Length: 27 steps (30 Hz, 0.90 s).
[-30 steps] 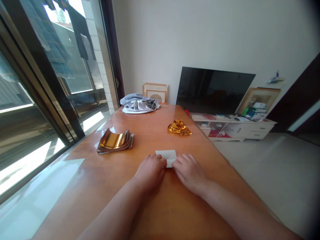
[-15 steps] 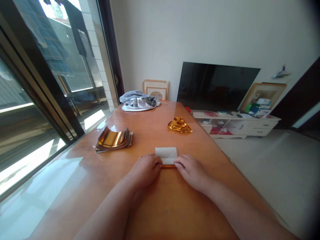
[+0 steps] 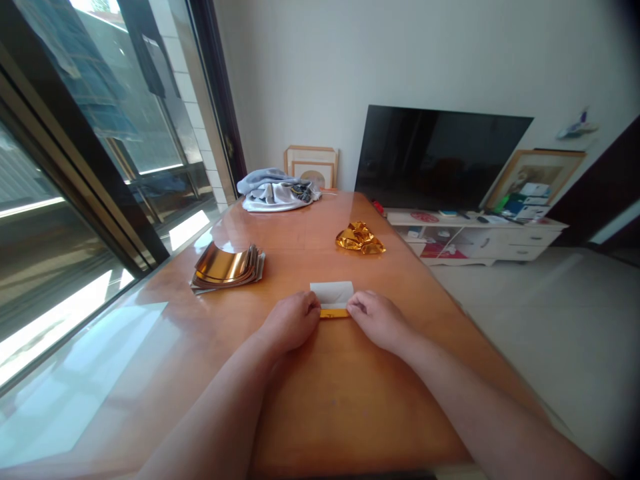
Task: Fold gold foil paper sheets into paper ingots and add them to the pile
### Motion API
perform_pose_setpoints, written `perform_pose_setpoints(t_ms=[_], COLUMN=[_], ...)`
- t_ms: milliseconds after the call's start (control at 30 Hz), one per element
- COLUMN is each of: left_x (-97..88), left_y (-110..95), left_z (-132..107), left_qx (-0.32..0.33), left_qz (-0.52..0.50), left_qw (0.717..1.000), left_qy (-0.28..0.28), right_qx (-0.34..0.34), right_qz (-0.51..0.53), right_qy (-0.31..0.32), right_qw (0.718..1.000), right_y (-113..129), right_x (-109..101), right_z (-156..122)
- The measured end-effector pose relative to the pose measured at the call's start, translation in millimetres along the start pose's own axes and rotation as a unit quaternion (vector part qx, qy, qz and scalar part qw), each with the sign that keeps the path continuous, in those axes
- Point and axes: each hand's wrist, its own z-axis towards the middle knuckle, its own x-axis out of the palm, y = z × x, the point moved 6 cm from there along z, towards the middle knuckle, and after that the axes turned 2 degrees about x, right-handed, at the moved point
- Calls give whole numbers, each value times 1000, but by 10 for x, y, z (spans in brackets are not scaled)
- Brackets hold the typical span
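Observation:
A small folded sheet [image 3: 332,293], white on top with a gold strip turned up along its near edge, lies on the orange wooden table [image 3: 310,373]. My left hand [image 3: 290,323] pinches the sheet's near left corner with curled fingers. My right hand [image 3: 377,319] pinches the near right corner the same way. Both hands rest on the table surface.
A stack of curved gold foil sheets [image 3: 227,267] sits to the left. A crumpled gold foil piece [image 3: 359,239] lies further back right. A grey cloth bundle [image 3: 277,190] is at the table's far end. A TV [image 3: 440,160] and low cabinet [image 3: 480,237] stand right; glass doors left.
The near edge of the sheet has been folded up, showing a gold strip. Both hands moved slightly forward with it, and the camera tilted a little.

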Motion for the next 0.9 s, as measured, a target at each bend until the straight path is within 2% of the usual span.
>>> perform_pose_setpoints(t_ms=[567, 900], left_x=[55, 39], left_y=[61, 10], left_z=[29, 3], left_qx=[-6, -14], left_qz=[43, 60], left_qw=[999, 998], left_qy=[-11, -3], right_qx=[25, 22], right_qz=[-21, -33], right_qy=[3, 7], right_qw=[999, 999], right_y=[-36, -10], right_x=[23, 9], right_z=[33, -1])
